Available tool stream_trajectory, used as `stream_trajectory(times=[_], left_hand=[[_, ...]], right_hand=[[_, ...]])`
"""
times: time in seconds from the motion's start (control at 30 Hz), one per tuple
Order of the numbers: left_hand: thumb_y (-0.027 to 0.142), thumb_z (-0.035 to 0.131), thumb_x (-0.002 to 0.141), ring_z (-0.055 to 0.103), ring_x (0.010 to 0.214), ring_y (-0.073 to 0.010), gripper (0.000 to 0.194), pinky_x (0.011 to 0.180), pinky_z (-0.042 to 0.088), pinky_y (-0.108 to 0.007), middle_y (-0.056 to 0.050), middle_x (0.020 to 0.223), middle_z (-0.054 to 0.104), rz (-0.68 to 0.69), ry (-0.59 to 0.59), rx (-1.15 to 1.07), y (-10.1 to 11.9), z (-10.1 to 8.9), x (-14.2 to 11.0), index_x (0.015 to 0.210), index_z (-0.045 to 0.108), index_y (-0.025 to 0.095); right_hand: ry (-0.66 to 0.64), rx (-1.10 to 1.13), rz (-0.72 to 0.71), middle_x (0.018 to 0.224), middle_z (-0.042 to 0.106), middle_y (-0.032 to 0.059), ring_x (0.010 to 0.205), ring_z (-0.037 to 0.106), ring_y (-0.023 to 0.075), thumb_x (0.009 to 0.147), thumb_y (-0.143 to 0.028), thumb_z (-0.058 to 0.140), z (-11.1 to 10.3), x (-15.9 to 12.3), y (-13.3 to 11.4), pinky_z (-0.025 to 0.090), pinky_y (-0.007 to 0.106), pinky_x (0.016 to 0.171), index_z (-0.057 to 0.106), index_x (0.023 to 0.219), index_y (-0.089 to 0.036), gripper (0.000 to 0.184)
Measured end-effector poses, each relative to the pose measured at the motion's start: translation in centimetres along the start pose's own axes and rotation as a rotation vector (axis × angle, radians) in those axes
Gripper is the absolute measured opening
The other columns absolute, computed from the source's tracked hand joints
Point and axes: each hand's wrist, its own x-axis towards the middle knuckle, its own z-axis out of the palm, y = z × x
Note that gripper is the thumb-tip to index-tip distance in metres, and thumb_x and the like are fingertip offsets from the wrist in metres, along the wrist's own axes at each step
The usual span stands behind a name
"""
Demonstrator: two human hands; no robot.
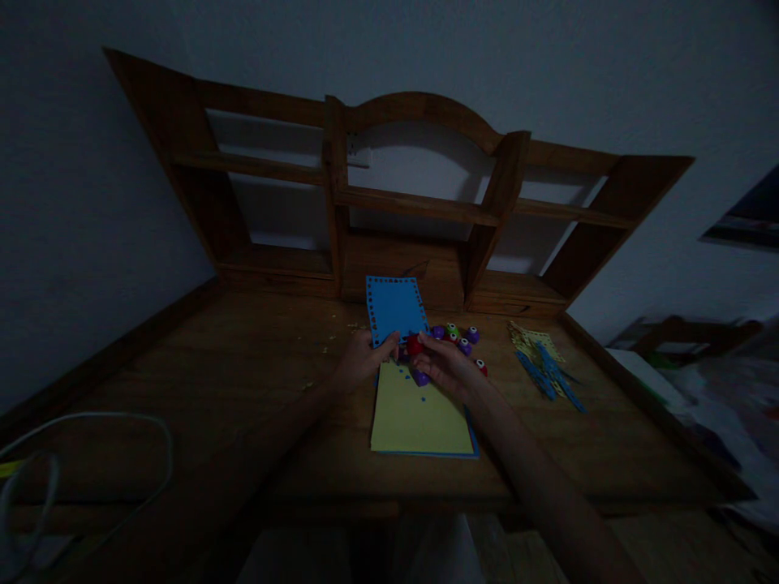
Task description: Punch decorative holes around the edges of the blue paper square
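Dim room, pale wall point(426, 49), wooden desk point(261, 349)

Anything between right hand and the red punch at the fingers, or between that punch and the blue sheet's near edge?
Nothing visible in either gap. The right hand already has the red punch, right by the near edge of the blue sheet. Left hand is beside it, holding that edge; too dark to tell if punch and sheet touch.
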Motion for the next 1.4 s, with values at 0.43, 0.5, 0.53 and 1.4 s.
stream_trajectory(times=[0.43, 0.5, 0.53, 1.4], left_hand=[[0.046, 0.049, 0.086, 0.053, 0.055, -0.0119, 0.042, 0.057, 0.04, -0.022, 0.0, 0.058, 0.058, 0.023, -0.062, -0.002, -0.46, 0.15, 0.06, 0.059, 0.058, 0.015], [0.046, 0.049, 0.086, 0.053, 0.055, -0.0118, 0.042, 0.057, 0.04, -0.022, 0.0, 0.057, 0.058, 0.025, -0.07, -0.011, -0.3, 0.11, 0.05, 0.059, 0.058, 0.015], [0.046, 0.049, 0.086, 0.053, 0.055, -0.0118, 0.041, 0.057, 0.04, -0.022, 0.0, 0.058, 0.058, 0.024, -0.076, -0.018, -0.23, 0.09, 0.05, 0.06, 0.058, 0.015], [0.046, 0.048, 0.087, 0.055, 0.057, -0.0121, 0.04, 0.058, 0.042, -0.022, -0.001, 0.06, 0.059, 0.022, -0.153, -0.002, -0.18, 0.09, 0.02, 0.064, 0.059, 0.015]], right_hand=[[0.037, 0.005, -0.005, 0.084, 0.068, 0.004, 0.068, 0.064, 0.0102, 0.073, -0.03, 0.076, -0.16, 0.02, 0.1, 0.053, 0.019, 0.065, 0.067, 0.092, -0.013, 0.026], [0.056, -0.004, -0.002, 0.083, 0.068, 0.0042, 0.067, 0.063, 0.01, 0.072, -0.03, 0.076, -0.14, 0.03, 0.08, 0.053, 0.019, 0.064, 0.068, 0.09, -0.013, 0.026], [0.067, -0.009, 0.003, 0.082, 0.068, 0.0042, 0.066, 0.063, 0.0097, 0.072, -0.03, 0.077, -0.14, 0.04, 0.08, 0.053, 0.018, 0.063, 0.068, 0.089, -0.013, 0.026], [0.083, -0.09, -0.021, 0.073, 0.065, 0.0037, 0.061, 0.057, 0.009, 0.07, -0.032, 0.078, 0.24, -0.27, 0.03, 0.047, 0.02, 0.058, 0.069, 0.077, -0.013, 0.022]])
